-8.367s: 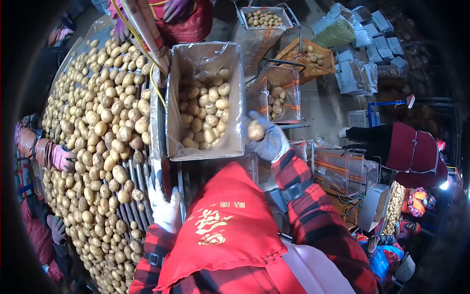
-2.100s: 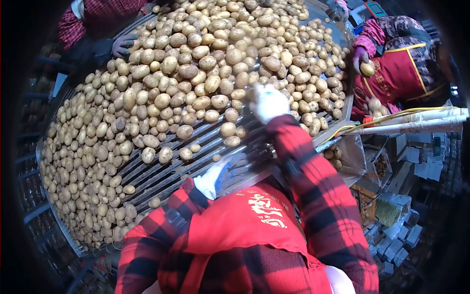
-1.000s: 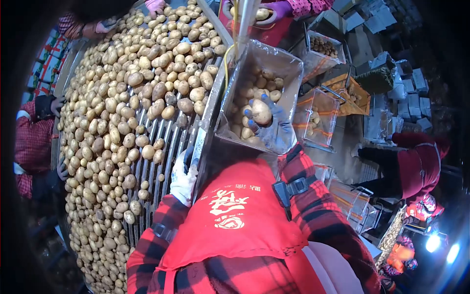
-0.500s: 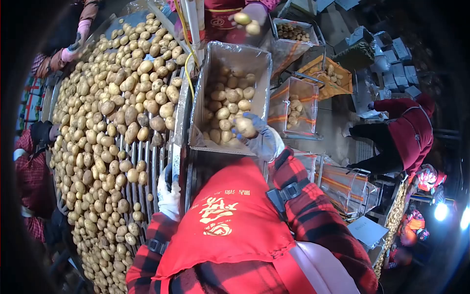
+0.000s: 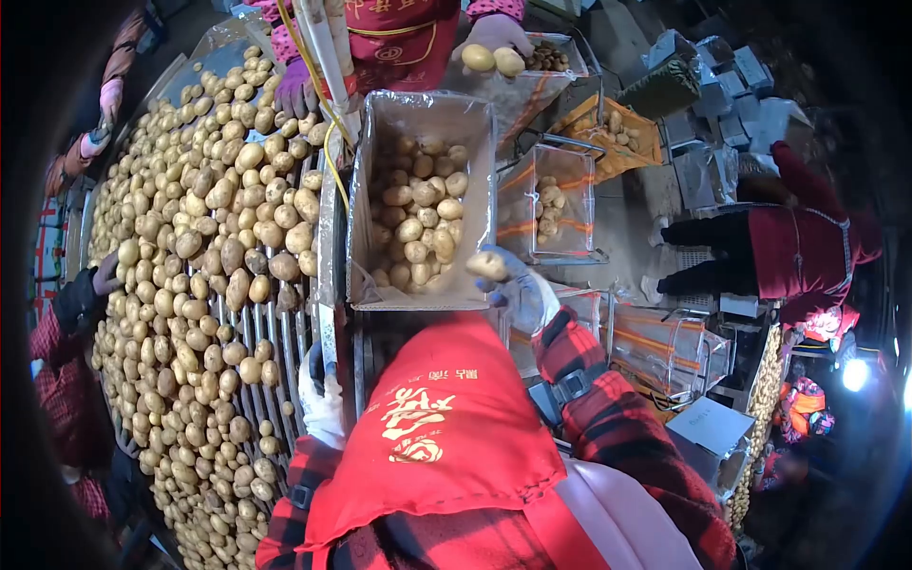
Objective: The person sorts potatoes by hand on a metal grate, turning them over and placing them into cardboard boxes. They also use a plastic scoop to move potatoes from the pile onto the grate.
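Observation:
My right hand (image 5: 527, 296), in a blue and white glove, grips a potato (image 5: 487, 266) just off the right front corner of a plastic-lined cardboard box (image 5: 423, 306). Many potatoes (image 5: 418, 214) fill the bottom of that box. On the left, my left hand (image 5: 323, 404), in a white glove with dark fingertips, rests by the metal rail (image 5: 329, 256) beside the slatted sorting table (image 5: 255, 328). Its fingers look apart, and nothing shows in them. Potatoes (image 5: 204, 228) cover most of the slats.
Across the box, a co-worker's gloved hand (image 5: 494, 43) holds two potatoes. Other workers' hands (image 5: 106, 275) reach in from the left. Plastic-lined bins (image 5: 560, 204) and an orange bag (image 5: 636, 142) stand right. Farther right, a person in red (image 5: 798, 247) bends over.
My right hand has moved from over the box to outside its right front corner, still holding a potato. The co-worker opposite now has a hand on the table's potatoes. My view has shifted slightly.

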A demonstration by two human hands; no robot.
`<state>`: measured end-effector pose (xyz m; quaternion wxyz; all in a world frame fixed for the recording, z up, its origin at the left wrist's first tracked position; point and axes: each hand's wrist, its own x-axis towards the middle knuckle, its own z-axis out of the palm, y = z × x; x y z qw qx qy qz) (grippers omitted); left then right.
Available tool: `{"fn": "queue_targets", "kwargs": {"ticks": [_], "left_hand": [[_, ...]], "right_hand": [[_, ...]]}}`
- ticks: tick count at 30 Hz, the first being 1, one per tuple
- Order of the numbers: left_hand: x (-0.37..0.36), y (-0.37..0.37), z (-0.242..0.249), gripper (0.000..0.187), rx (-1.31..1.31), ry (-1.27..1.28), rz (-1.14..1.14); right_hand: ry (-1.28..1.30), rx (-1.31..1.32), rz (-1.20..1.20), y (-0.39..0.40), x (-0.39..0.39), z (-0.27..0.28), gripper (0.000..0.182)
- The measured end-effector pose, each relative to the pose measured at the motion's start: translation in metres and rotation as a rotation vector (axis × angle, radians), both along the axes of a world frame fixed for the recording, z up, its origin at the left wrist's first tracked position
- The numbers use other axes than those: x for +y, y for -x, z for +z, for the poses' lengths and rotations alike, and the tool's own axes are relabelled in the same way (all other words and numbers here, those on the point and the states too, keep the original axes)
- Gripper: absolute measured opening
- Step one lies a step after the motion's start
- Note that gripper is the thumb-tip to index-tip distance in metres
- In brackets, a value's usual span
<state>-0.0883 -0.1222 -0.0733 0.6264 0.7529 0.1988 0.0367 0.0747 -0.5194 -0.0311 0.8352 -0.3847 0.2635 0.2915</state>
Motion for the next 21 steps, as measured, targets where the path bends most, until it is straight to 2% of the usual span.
{"fn": "queue_targets", "kwargs": {"ticks": [1, 4, 5, 7, 9, 12, 14, 16, 17, 19, 20, 21], "left_hand": [[0.001, 0.001, -0.001, 0.045, 0.035, 0.033, 0.006], [0.001, 0.001, 0.003, 0.048, 0.118, 0.117, 0.019], [0.0, -0.001, 0.009, 0.049, 0.132, 0.133, 0.023], [0.0, -0.001, 0.009, 0.051, 0.111, 0.118, 0.007], [0.006, 0.004, -0.004, 0.053, 0.04, 0.059, -0.036], [0.001, 0.003, 0.001, 0.051, 0.048, 0.079, 0.004], [0.004, 0.001, 0.003, 0.048, 0.051, 0.013, -0.055], [0.005, 0.001, 0.003, 0.048, 0.049, -0.064, -0.087], [0.01, 0.005, 0.0, 0.048, 0.11, -0.075, -0.1], [0.008, 0.001, 0.0, 0.048, 0.042, -0.119, -0.112], [0.002, -0.003, 0.007, 0.048, 0.009, -0.14, -0.103], [-0.003, -0.003, 0.013, 0.048, 0.052, -0.142, -0.053]], "right_hand": [[-0.019, 0.075, -0.112, -0.002, -0.004, -0.001, 0.057], [-0.058, 0.045, -0.231, -0.014, -0.044, -0.006, 0.06], [-0.024, 0.037, -0.287, -0.019, -0.056, -0.014, 0.067], [-0.011, 0.028, -0.396, -0.03, -0.076, -0.03, 0.067], [-0.091, 0.055, -0.505, -0.041, -0.093, -0.024, 0.066], [-0.06, 0.053, -0.631, -0.08, -0.129, -0.023, 0.064], [-0.011, -0.073, -0.785, -0.128, -0.187, -0.033, 0.065], [-0.195, -0.158, -0.903, -0.172, -0.211, 0.033, 0.071], [-0.055, -0.131, -0.933, -0.193, -0.222, 0.041, 0.072], [0.231, -0.08, -0.871, -0.211, -0.219, 0.042, 0.071], [0.381, -0.055, -0.764, -0.211, -0.2, 0.041, 0.069], [0.504, -0.188, -0.607, -0.199, -0.175, 0.035, 0.068]]}}
